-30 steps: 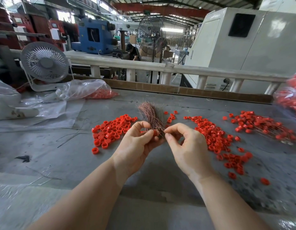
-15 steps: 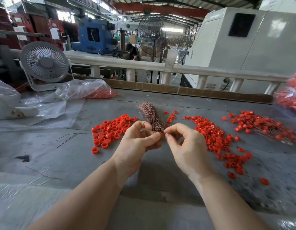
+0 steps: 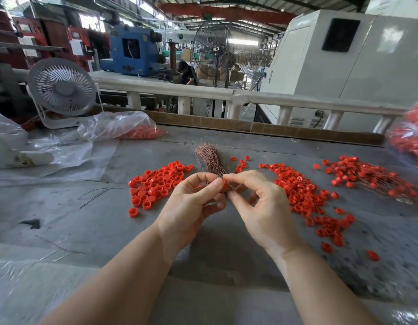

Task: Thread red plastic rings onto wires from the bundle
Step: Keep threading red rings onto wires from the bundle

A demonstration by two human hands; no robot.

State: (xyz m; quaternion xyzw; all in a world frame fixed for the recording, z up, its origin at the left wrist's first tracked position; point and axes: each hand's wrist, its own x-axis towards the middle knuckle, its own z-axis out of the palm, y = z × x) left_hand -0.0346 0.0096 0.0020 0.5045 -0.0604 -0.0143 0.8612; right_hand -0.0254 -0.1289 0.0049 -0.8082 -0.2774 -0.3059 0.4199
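Observation:
A bundle of thin copper-coloured wires fans upward from my left hand, whose fingers curl round its lower end. Between my left thumb and my right hand's fingertips sits one red plastic ring. My right hand pinches at that ring, its other fingers loosely curled. Loose red rings lie in a pile left of my hands and in a longer spread to the right. Whether a wire passes through the held ring is hidden.
Rings threaded on wires lie in a heap at the right. A bag of red rings sits at the far right edge, another bag at the back left beside a white desk fan. Stray wires lie at the left.
My hands have closed together. A red ring now shows between my left thumb and my right fingertips, where half a second ago only the wire ends were pinched.

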